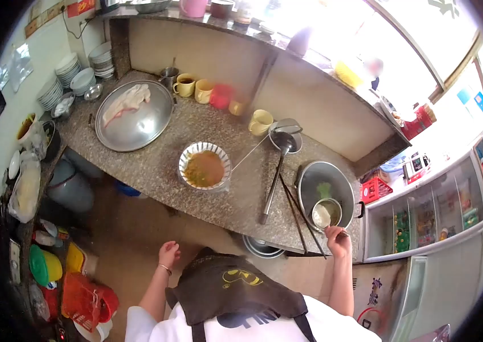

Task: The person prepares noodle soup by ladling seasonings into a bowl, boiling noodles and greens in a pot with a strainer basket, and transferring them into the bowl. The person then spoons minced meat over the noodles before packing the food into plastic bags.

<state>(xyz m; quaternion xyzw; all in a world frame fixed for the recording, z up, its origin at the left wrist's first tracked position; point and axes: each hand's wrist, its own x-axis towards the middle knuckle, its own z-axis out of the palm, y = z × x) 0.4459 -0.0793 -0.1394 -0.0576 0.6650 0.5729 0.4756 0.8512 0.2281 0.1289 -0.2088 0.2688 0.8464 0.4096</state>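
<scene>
My right hand (337, 240) grips the handle of a round, deep metal ladle (335, 208) over the large metal pot (310, 179). Something pale and whitish lies in the ladle, too small to name. Some green leaves (324, 190) show inside the pot. My left hand (168, 253), with a bracelet at the wrist, hangs in front of the counter, its fingers curled around nothing. On the counter, left of the pot, stands a striped bowl (183, 175) of orange-brown soup with green bits. A long-handled dark ladle (273, 185) rests across a small metal bowl (295, 145).
Long chopsticks (294, 214) lean by the pot and overhang the counter edge. A metal lid (133, 134) carries pale meat (133, 101). Yellow mugs (203, 91) line the back wall. Stacked bowls (102, 57) fill the left corner. A glass-front fridge (424, 211) stands right.
</scene>
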